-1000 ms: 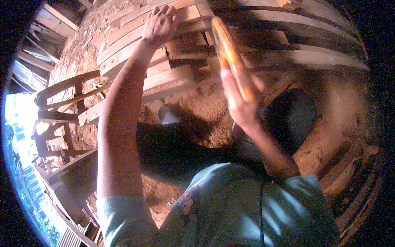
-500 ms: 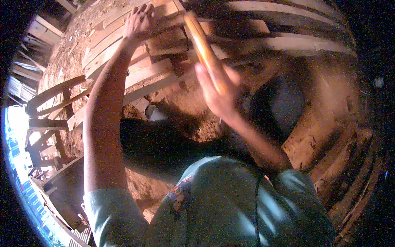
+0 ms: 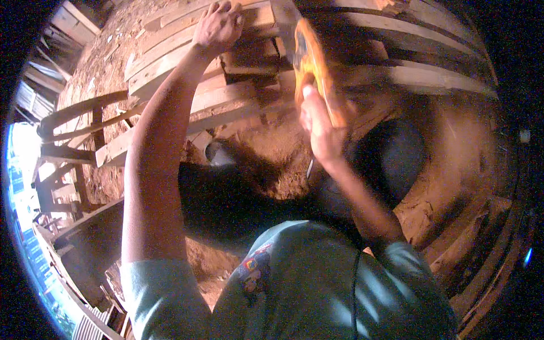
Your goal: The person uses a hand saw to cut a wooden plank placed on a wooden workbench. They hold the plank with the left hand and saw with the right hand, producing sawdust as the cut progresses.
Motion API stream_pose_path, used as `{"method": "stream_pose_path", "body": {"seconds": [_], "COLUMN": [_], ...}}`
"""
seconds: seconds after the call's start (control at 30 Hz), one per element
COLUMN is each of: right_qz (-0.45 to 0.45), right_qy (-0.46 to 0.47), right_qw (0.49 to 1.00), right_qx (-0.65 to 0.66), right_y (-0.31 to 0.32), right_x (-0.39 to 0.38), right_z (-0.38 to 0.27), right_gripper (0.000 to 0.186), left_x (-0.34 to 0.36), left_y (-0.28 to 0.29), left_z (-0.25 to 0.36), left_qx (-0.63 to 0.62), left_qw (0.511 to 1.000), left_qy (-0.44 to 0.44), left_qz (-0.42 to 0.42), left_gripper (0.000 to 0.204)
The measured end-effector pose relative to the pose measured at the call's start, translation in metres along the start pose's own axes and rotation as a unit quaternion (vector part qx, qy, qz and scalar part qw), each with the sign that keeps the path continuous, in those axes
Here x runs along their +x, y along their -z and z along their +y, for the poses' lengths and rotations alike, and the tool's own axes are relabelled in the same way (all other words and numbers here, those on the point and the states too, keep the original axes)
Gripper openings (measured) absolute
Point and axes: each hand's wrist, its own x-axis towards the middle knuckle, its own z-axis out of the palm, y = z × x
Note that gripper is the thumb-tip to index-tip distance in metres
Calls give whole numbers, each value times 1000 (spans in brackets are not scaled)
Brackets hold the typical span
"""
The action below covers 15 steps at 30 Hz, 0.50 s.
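My left hand [image 3: 220, 25] rests at the far end of a wooden plank [image 3: 258, 16], its fingers bent over the wood and closed on it. In my right hand [image 3: 324, 129] is a hand saw [image 3: 311, 59] with a yellow-orange handle, my fingers wrapped round the grip. The saw's blade points away from me, beside the plank's right end; it is blurred, and I cannot tell whether its teeth touch the wood. Below the plank lie more boards [image 3: 224, 99], stacked and overlapping.
Long wooden slats [image 3: 419, 76] run across the far right. Dark-clothed legs [image 3: 391, 153] are bent over brown, debris-strewn ground [image 3: 283, 175]. On the left stands a wooden frame [image 3: 85, 113], with bright light beyond it. More timber [image 3: 476, 243] lies at the lower right.
The view has shifted slightly. My right hand and the saw have turned, so the handle's broad side now shows. My left hand stays on the plank.
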Motion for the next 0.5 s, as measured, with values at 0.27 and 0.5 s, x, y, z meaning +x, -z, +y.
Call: {"method": "stream_pose_path", "body": {"seconds": [0.27,0.5], "right_qz": [13,3], "right_qy": [206,213], "right_qw": [963,965], "right_qx": [-175,-152], "right_y": [20,28], "right_x": [-37,-26], "right_z": [3,12], "right_gripper": [7,14], "left_x": [16,12], "left_y": [48,48], "left_z": [37,22], "left_qx": [-54,-76], "left_qw": [992,990], "left_qy": [110,113], "left_qz": [-41,-44], "left_gripper": [36,31]}}
